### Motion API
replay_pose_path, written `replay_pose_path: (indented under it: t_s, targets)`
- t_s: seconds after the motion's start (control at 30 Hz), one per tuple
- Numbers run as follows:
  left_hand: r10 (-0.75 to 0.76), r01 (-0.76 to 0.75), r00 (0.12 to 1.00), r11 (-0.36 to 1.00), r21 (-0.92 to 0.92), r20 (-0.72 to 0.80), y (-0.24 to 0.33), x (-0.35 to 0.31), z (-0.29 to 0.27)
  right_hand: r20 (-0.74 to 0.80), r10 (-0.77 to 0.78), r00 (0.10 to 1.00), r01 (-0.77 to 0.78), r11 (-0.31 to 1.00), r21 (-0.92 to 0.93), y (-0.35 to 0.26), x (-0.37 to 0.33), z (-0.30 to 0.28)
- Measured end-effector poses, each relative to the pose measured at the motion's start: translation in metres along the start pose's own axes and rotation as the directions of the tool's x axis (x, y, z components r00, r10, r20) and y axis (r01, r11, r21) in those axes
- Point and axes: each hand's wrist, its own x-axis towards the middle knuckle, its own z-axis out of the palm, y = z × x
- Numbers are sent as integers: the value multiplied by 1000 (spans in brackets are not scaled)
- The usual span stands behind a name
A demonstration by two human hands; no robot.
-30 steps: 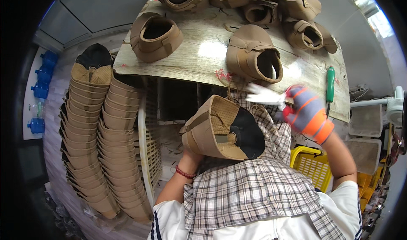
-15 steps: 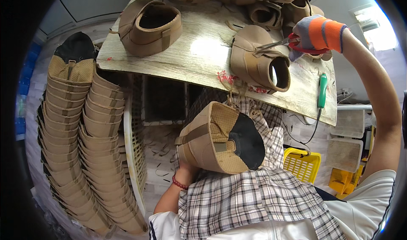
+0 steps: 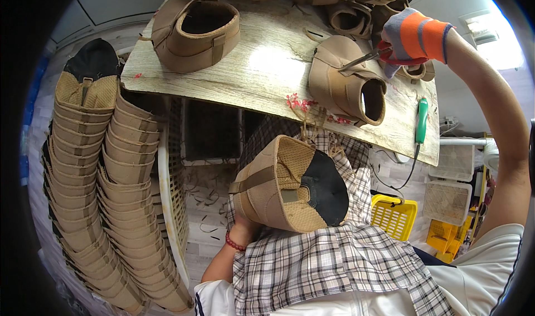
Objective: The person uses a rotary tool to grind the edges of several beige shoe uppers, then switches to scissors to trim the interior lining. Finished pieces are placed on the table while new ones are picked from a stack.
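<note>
In my lap, a tan shoe upper with a black toe lining faces up and to the right. My left hand grips its left side from below, and the fingers are hidden under it. My right hand, in a grey and orange glove, is closed round a pair of red-handled scissors above the table. The blades point left and overlap a second tan upper standing at the table's front edge; whether they touch it I cannot tell.
Another upper stands on the wooden table, with several more at its far edge. A green corded tool lies at the right. Stacked uppers fill the left beside a white crate. A yellow basket stands low right.
The whole view has shifted slightly. My right hand and the scissors have risen a little, still over the upper on the table. My left hand keeps its hold in my lap.
</note>
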Motion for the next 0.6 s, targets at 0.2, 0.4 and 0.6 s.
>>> replay_pose_path:
  t_s: [0.2,0.4,0.6]
  targets:
    - [2,-2,1000,1000,6,-1,2,-2,4,-193,127,973,-92,980,179,21,-20,21]
    - [55,-55,998,998,25,-29,7,-15,4,-533,224,816,154,804,574,-11,-103,96]
    - [125,-124,992,991,-47,5,37,20,26,-614,120,780,424,620,660,-164,-126,154]
